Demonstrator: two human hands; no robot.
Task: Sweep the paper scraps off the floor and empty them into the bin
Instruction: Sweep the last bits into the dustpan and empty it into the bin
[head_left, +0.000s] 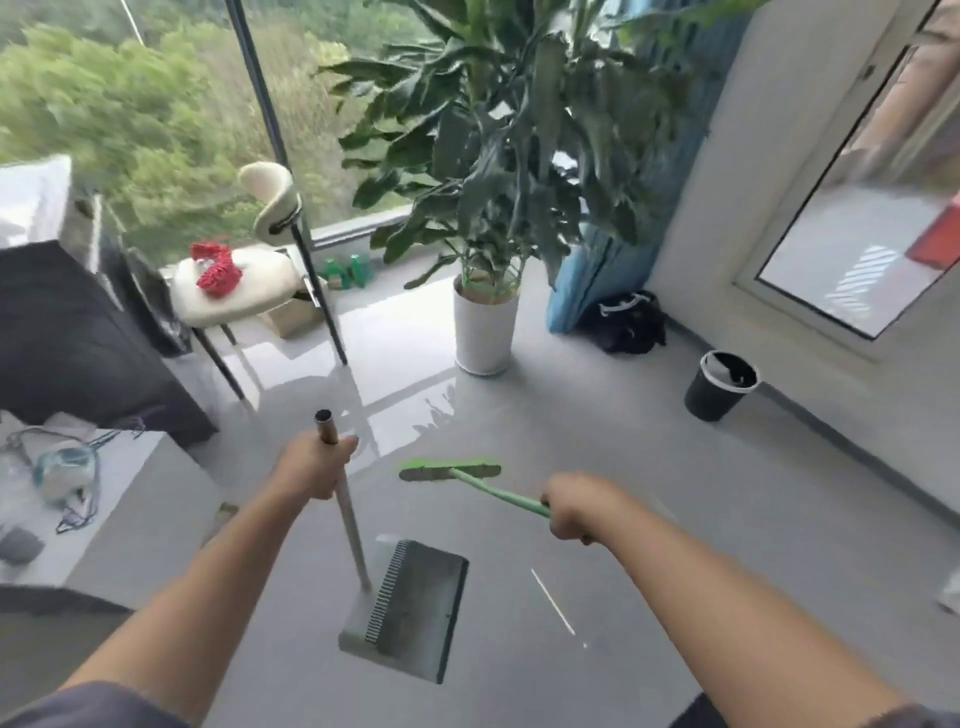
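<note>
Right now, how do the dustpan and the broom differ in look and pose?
The dustpan is dark grey with a silvery handle; the broom is green throughout. The dustpan's handle stands near upright in the left hand, while the broom's slants away from the right hand. Each is gripped by one hand.

The right hand (574, 506) hides the near end of the green broom (448, 471), whose head is blurred. What lies inside the black bin (710, 401) by the right edge of the floor (623, 447) is too dim to name. A white thing (951, 592) nearer on that side is cut off at the border.
</note>
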